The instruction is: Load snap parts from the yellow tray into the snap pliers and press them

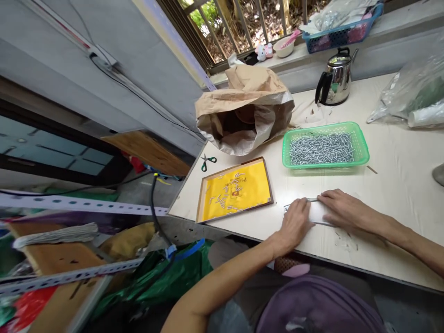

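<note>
A flat white rectangular piece point(317, 212) with dark long edges lies at the front of the table. Dark marks show at its left end; what kind of piece it is, I cannot tell. My left hand point(294, 222) grips its left part, fingers bent over the far edge. On the right part rests my right hand point(343, 208), fingertips at the far edge and the lower side slightly blurred. Beyond the hands stands a green plastic basket point(360, 155) full of small metal screws point(321, 149). To the left lies a shallow tray point(255, 185) with a yellow bottom and several loose screws.
Green-handled scissors point(208, 162) lie by the table's left edge. Behind the tray sits an open brown paper sack point(243, 108). A steel kettle point(338, 78) and a clear plastic bag point(412, 92) stand at the back right. The table point(398, 194) ends just before my lap.
</note>
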A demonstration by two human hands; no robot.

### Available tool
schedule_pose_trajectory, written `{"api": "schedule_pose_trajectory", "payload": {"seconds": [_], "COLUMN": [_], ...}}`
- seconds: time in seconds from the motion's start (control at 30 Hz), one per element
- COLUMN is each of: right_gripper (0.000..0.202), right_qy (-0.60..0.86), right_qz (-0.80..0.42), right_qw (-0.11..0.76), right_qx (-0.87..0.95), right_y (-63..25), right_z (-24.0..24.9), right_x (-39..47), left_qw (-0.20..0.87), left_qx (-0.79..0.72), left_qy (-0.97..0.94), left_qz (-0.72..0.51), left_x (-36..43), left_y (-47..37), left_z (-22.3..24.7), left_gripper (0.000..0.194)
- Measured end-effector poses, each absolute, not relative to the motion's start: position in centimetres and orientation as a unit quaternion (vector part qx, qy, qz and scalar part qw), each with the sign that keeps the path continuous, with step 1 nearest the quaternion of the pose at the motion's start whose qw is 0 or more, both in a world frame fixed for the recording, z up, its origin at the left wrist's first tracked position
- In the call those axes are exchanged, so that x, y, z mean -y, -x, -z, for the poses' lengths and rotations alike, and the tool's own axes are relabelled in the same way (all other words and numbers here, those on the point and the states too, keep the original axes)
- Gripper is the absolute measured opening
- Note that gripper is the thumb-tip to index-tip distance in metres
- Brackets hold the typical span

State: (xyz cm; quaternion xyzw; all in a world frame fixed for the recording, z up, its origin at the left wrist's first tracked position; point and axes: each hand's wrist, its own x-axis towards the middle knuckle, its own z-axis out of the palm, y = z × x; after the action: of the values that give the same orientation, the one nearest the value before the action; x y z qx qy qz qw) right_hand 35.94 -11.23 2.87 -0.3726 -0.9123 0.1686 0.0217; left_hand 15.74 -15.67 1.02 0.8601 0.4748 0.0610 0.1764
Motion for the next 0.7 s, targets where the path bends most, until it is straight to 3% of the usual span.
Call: {"api": "schedule_pose_trajectory", "payload": {"seconds": [0.13, 0.27, 0.43, 0.7], "right_gripper": [0.019, 0.02, 0.017, 0.024], "right_qy": [0.397, 0.399, 0.412, 0.213], "right_qz": [-0.098, -0.035, -0.018, -0.087], "right_qw": [0.017, 0.036, 0.027, 0.093], "right_qx": [0.913, 0.916, 0.911, 0.969], "right_y": [-35.5, -34.5, -33.1, -26.0], "right_z": [-1.9, -1.3, -2.4, -0.6], "right_x": [9.7, 7.9, 7.2, 11.9], "left_qw": [0.151, 0.171, 0.18, 0.161], "left_qx": [-0.445, -0.424, -0.422, -0.416], "left_qy": [-0.877, -0.883, -0.878, -0.889], "left_qz": [-0.098, -0.108, -0.136, -0.102], "left_x": [18.8, 20.6, 20.5, 20.9], "left_y": [-17.1, -17.6, -17.2, -17.3], "left_z": [0.5, 0.9, 1.0, 3.4], "left_gripper": [0.039, 0.054, 0.059, 0.071]}}
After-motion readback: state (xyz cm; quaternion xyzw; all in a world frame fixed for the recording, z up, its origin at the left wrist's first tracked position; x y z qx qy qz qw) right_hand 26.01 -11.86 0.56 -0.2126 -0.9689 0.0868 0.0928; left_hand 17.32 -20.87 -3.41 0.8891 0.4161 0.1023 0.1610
